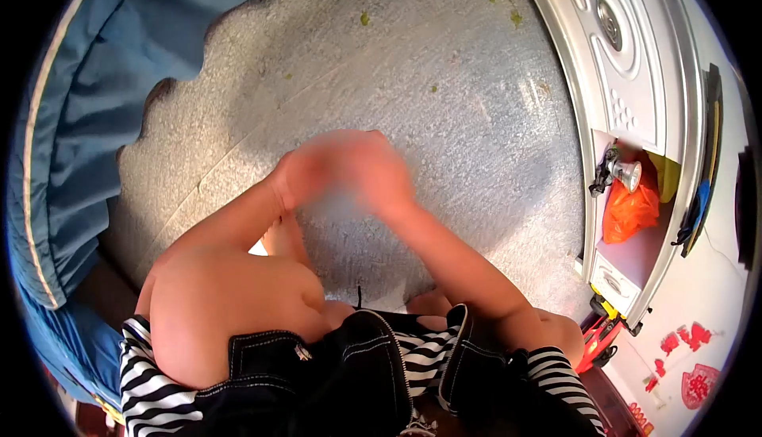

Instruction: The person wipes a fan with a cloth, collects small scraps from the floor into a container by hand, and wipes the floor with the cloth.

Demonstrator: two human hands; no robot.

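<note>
My left hand (308, 171) and my right hand (384, 173) are brought together in front of me, above the grey speckled floor (460, 96). Both are heavily blurred, so their fingers cannot be made out. Whether anything is between them is hidden by the blur. Bare forearms reach in from both sides, the left one passing over my bent knee (230, 302). Below the hands, part of a foot (286, 238) shows.
Blue cloth (151, 40) hangs along the left side. On the right stands a white cabinet (635, 72) with an open compartment holding an orange plastic bag (631, 213). A red toy vehicle (599, 342) sits at lower right. Small green bits (365, 19) dot the floor.
</note>
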